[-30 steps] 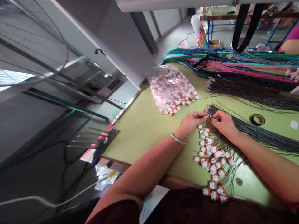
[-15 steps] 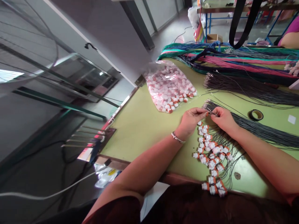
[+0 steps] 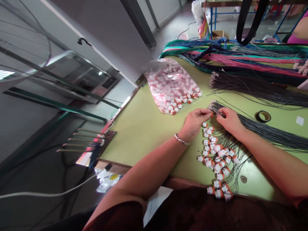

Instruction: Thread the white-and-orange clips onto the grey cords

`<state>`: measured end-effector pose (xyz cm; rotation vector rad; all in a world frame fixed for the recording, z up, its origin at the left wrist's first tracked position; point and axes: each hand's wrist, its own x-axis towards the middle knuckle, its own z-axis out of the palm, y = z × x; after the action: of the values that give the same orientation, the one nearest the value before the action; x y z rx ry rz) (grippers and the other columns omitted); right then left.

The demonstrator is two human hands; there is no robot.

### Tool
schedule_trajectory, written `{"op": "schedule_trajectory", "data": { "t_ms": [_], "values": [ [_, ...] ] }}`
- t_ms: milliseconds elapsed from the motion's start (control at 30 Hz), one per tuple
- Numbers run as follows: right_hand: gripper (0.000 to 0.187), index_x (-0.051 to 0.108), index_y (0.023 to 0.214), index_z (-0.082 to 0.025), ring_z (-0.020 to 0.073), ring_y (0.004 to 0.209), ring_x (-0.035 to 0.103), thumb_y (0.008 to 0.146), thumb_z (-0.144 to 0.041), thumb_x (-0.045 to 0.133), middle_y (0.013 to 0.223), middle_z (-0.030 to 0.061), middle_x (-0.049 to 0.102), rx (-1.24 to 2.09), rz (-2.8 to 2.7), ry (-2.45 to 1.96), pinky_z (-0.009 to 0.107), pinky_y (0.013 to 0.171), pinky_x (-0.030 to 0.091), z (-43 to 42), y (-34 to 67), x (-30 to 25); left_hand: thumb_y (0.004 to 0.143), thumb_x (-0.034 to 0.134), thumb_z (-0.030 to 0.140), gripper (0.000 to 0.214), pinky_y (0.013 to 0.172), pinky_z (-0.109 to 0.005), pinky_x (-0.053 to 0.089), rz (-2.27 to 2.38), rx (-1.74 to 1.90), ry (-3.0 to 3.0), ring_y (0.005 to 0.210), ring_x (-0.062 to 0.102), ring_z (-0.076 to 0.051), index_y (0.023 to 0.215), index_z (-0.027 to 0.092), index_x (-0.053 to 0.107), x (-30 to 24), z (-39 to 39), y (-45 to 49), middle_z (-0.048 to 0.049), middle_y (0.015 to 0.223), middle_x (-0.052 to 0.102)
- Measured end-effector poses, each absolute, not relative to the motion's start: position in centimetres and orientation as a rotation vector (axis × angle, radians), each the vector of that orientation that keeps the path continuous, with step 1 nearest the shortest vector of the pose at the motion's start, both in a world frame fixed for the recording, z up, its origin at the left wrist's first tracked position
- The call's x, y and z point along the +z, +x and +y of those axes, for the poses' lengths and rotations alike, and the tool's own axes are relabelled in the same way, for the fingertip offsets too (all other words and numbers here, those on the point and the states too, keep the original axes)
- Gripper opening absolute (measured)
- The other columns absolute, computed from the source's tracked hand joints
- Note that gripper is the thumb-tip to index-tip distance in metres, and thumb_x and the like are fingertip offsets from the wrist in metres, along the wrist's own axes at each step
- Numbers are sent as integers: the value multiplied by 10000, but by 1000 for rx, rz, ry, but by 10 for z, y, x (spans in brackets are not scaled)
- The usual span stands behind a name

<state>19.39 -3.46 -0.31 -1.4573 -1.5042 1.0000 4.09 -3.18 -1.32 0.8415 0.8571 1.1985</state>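
Note:
My left hand [image 3: 196, 121] pinches a small white and orange connector [image 3: 211, 114] at its fingertips. My right hand [image 3: 228, 120] is closed on a thin grey wire [image 3: 219, 113] whose end meets that connector. Both hands hover over the green table [image 3: 149, 128], at the near end of a bundle of grey wires [image 3: 264, 131]. Below the hands lies a row of several connectors with wires attached [image 3: 216, 160], running toward the table's front edge.
A clear bag of white and orange connectors [image 3: 172, 88] lies left of the hands. Dark wire bundles [image 3: 252, 88] and coloured cables [image 3: 228, 57] cover the far side. A tape roll [image 3: 263, 116] sits at right. Another person's arm [image 3: 300, 30] shows at the far right.
The hands have stayed together on the connector and wire. The view has shifted slightly, so everything sits a little higher and further left in the picture.

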Motion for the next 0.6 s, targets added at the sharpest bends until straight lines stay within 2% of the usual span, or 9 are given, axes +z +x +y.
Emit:
{"op": "schedule_trajectory", "data": {
  "t_ms": [600],
  "values": [
    [87, 541, 650, -182, 107, 502, 418, 642, -268, 540, 539, -23, 530, 830, -1706, -1537, 248, 516, 320, -34, 193, -6, 567, 799, 200, 163, 774, -286, 499, 914, 1171, 1023, 699, 623, -119, 666, 142, 685, -11, -33, 43, -20, 716, 697]
  ]
}}
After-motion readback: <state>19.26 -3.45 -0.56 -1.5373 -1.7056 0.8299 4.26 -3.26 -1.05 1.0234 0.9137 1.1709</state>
